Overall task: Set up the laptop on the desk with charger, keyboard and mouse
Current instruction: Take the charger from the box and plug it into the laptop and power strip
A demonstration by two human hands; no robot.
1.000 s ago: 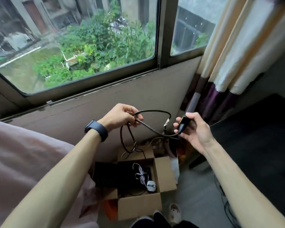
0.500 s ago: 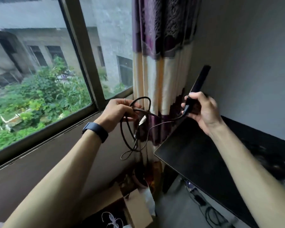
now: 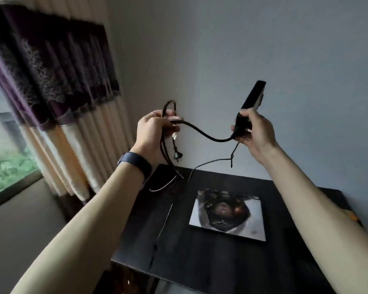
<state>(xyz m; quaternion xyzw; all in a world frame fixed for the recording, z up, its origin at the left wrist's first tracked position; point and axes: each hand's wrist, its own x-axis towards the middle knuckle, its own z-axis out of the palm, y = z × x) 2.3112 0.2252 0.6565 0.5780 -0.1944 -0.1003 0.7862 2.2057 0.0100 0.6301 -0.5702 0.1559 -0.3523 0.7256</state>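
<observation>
**Charger held over counter, both hands**

Right hand (image 3: 256, 132): fingers closed around the lower end of the black charger brick (image 3: 251, 105), brick raised in front of the grey wall (image 3: 221, 49), tilted, upper end pointing up and right.

Left hand (image 3: 152, 132): fingers closed on a bundle of black cable (image 3: 200, 130). One loop stands above the fist; more loops hang below the wrist. Dark band (image 3: 136, 163) on the left wrist.

Thick cable runs in a sagging curve from left fist to the base of the brick. Plug (image 3: 176, 155) dangles just below the left hand, free in the air. A thinner lead drops from under the brick, bends left and trails down toward the counter (image 3: 200, 262).

Laptop (image 3: 227, 215): lid shut, lying flat on the black counter, below and between the hands, well apart from both. Lid carries a dark printed picture on pale ground.

Curtain (image 3: 57, 81) and window (image 3: 6, 145) at left. Keyboard, mouse: cannot tell where
</observation>
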